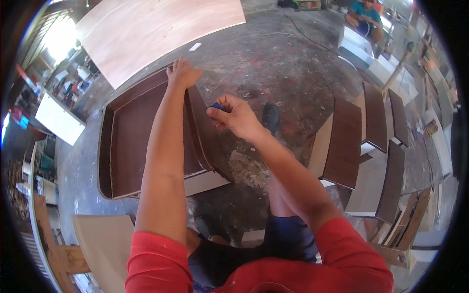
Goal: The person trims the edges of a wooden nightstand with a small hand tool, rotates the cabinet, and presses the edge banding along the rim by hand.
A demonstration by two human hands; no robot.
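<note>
Lg dark-brown open box w/ rounded corners is lying on the grey concrete floor. L hand is on the box's far R corner, palm down, fingers laid loosely over the rim; can't tell from here if it's pressing. R hand is just R of the box's side wall, fingers closed, pinching a sm. blue thing, mostly covered, so can't tell what it is. Beyond the box: a lg pale wood panel, plus a sm. white rectangular piece. Well R of the box, drawers w/ dark-brown fronts & pale sides; L of it, a white board. Far off, beyond & R of the box, a co-worker in a teal top.
</note>
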